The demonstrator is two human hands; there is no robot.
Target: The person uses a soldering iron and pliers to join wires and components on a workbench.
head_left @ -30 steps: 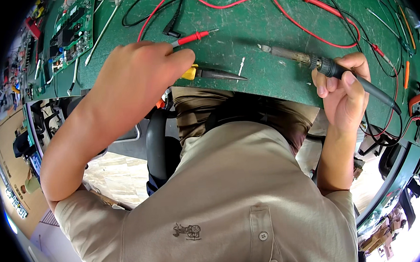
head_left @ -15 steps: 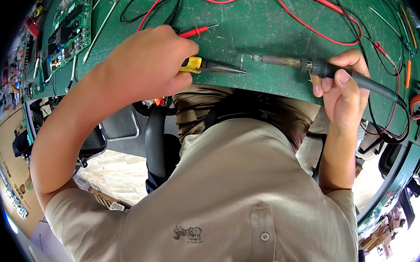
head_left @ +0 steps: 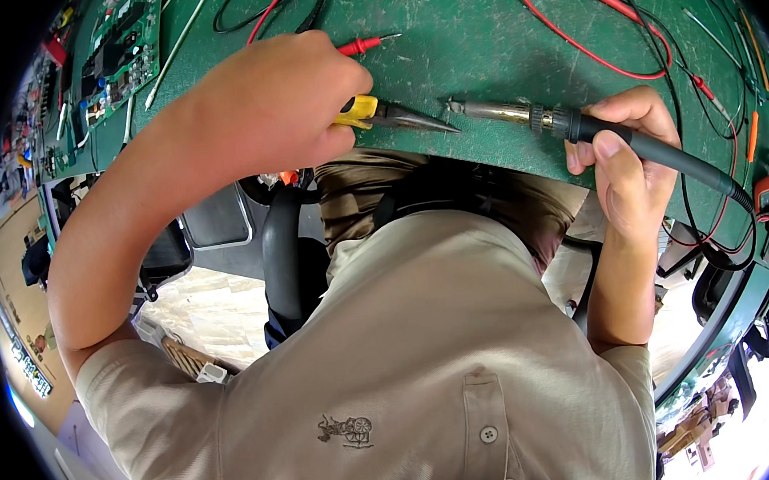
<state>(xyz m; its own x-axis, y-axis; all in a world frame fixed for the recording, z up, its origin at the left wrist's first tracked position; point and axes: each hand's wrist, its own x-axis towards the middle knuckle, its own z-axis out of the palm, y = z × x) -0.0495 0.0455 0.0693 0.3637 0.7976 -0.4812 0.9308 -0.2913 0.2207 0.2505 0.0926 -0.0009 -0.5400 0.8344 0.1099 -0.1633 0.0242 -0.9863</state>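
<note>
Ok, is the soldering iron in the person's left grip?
No, the right grip holds the soldering iron, while the left grip is on the yellow-handled pliers.

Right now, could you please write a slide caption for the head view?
Left fingers grip yellow-handled pliers; right fingers hold a soldering iron at the green bench.

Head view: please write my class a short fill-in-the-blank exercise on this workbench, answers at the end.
1. The left hand holds pliers with ____ handles.
2. The right hand holds an iron pointing toward the picture's ____.
3. The tabletop is ____.
4. The probe near the left hand is ____.

Missing words: yellow; left; green; red.
</note>
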